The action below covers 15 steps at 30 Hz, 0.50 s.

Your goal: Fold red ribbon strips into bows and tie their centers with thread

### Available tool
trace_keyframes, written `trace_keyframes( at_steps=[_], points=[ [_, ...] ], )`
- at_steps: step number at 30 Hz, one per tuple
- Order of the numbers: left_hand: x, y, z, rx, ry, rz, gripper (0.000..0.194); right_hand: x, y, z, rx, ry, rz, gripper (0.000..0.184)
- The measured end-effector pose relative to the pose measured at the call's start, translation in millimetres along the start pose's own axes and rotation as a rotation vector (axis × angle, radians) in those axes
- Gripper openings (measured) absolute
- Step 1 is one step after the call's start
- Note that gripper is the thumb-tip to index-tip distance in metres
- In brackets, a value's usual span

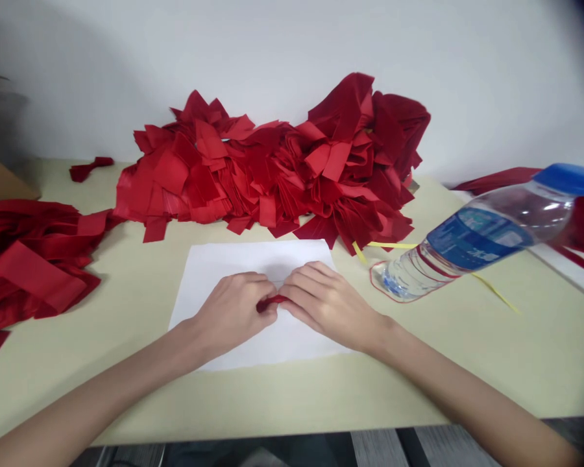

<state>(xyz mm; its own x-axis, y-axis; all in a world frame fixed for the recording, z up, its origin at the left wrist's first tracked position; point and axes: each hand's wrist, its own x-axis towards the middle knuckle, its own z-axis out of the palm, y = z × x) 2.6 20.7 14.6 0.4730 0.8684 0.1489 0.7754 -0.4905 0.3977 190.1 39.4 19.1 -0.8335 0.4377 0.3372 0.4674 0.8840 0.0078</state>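
My left hand (231, 312) and my right hand (326, 305) meet at the middle of a white paper sheet (253, 263). Between their fingers they pinch a small folded red strip (271, 303), most of it hidden by my fingers. Both hands rest on the sheet. Behind it lies a large heap of red strips (272, 172), cloth or paper, I cannot tell which. Its nearest pieces almost reach the sheet's far edge.
A second red heap (29, 272) lies at the left, and a loose red piece (90, 168) sits behind it. A plastic water bottle (477, 250) with a blue cap leans at the right, near thin yellow strips (389, 245). The cream table (292, 402) ends before a white wall.
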Motion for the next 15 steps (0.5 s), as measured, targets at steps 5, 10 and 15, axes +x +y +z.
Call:
trace_keyframes(
  at_steps=[5,10,15],
  points=[
    [0.1,-10.5,-4.6,-0.379,0.04,-0.15,0.012,-31.0,15.3,-21.3,-0.104,0.165,0.354,0.026],
    [0.7,-13.8,-5.8,-0.741,0.012,-0.302,0.01,-65.4,33.0,-16.9,-0.486,-0.05,0.797,0.024],
    [-1.0,-11.1,-6.6,-1.083,-0.105,-0.45,0.013,-71.3,22.9,-5.8,-0.615,-0.313,0.876,0.023]
  ],
)
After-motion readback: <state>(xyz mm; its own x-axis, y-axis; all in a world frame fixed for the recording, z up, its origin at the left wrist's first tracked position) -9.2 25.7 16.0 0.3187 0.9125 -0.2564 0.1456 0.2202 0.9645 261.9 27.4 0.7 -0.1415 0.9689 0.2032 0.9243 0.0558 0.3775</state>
